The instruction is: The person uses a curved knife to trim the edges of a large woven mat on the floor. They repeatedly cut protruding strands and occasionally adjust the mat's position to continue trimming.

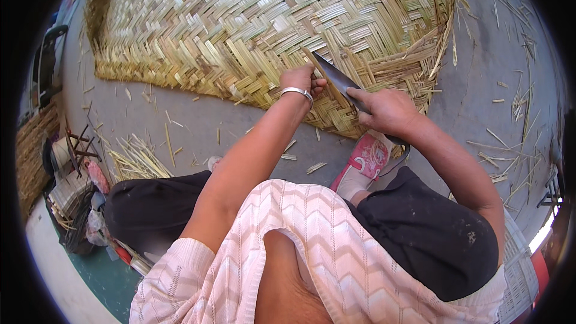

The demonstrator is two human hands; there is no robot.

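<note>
Yellow-green plaited straw matting, a broad woven panel (258, 18), lies beneath both hands and extends beyond them, its near edge close to the wearer's feet. The left hand (302, 80), fitted with a silver metal bangle (297, 90) at the wrist, has its fingers curled inward at the panel's border; whether a strand is pinched cannot be determined. The right hand (389, 109) is closed around a dark metal cutting tool with a tapered, pointed blade (337, 76), one digit extended along it. The blade slants across the panel just right of the left hand, its tip just beyond those fingers. Below the right hand is a pink-and-white patterned shoe (366, 159). Loose pale straw strips (139, 159) lie on the grey floor (201, 125), left of the left hand.
</note>
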